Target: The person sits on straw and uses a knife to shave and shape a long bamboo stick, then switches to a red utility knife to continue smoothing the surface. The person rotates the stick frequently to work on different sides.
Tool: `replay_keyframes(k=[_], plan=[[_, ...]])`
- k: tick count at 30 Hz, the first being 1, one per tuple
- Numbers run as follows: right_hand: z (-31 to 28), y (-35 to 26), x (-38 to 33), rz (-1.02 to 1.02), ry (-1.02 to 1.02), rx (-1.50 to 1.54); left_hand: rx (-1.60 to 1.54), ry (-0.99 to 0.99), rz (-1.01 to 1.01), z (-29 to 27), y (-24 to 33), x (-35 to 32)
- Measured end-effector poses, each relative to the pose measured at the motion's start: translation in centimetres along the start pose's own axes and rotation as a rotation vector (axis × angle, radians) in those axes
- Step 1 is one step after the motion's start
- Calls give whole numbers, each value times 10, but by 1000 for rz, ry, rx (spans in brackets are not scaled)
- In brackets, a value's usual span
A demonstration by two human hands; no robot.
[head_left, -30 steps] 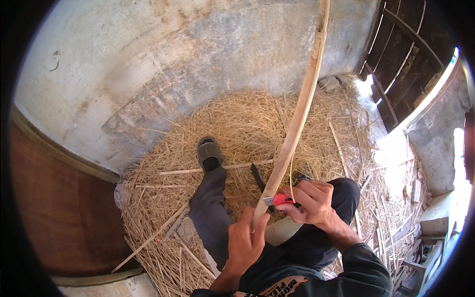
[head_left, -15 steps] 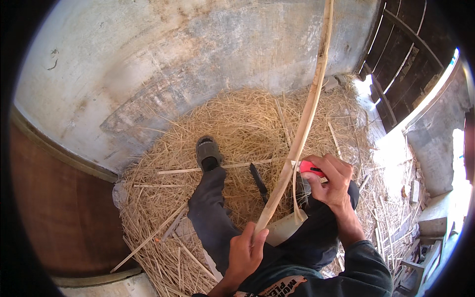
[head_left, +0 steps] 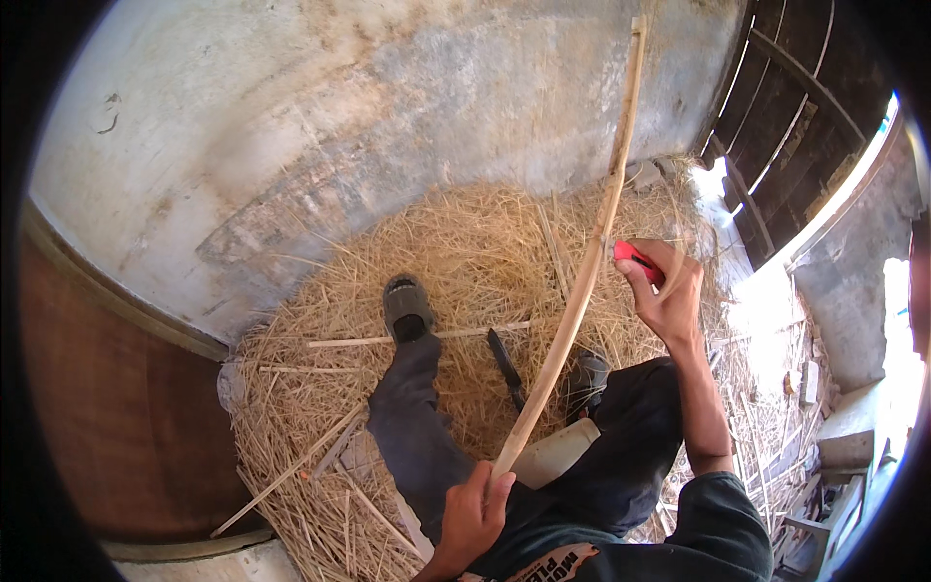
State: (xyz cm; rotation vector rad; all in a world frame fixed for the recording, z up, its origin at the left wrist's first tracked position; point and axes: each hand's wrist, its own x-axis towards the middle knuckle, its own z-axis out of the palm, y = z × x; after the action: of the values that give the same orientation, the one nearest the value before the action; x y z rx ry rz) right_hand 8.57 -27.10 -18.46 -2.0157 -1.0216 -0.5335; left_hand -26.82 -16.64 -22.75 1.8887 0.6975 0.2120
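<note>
A long, pale strip of split wood or bamboo (head_left: 574, 303) rises from my lap toward the wall, curving in the wide view. My left hand (head_left: 473, 512) is closed round its lower end. In my right hand (head_left: 669, 291) is a red utility knife (head_left: 640, 262), its front end close against the strip's right edge. Whether the blade touches the strip I cannot tell. A dark-bladed knife (head_left: 506, 367) lies on the straw between my feet. Across my lap rests a pale, smooth curved piece (head_left: 557, 454), partly hidden by the strip.
Straw and shavings (head_left: 485, 238) cover the floor around my sandalled feet. Several loose strips, one thin strip (head_left: 369, 341) among them, lie to the left. A stained wall (head_left: 320, 126) stands ahead, a brown panel (head_left: 116, 388) at left, and dark wooden boards (head_left: 795, 107) at far right.
My right hand has moved up and away from me along the strip with the utility knife. The thin curl of shaving that hung beside the strip is gone from there. The strip's top end now shows.
</note>
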Motion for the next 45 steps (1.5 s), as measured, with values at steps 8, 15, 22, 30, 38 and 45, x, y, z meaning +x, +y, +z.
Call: replay_keyframes(k=[8,15,22,30,38,45], plan=[[-38,180,102,301,326,-129,131,-13,181,11,-38,-40],[-10,156,75,393,-36,73,22,-10,-110,-8,-31,-13],[3,20,13,609,-350,636,-67,55,-80,-12,-15,13],[16,-20,4,501,-343,772,81,53,31,-20,14,38],[8,-28,-6,474,-255,878,59,107,69,-14,30,55],[13,-57,-56,-175,-313,485,-7,158,113,-11,36,63]])
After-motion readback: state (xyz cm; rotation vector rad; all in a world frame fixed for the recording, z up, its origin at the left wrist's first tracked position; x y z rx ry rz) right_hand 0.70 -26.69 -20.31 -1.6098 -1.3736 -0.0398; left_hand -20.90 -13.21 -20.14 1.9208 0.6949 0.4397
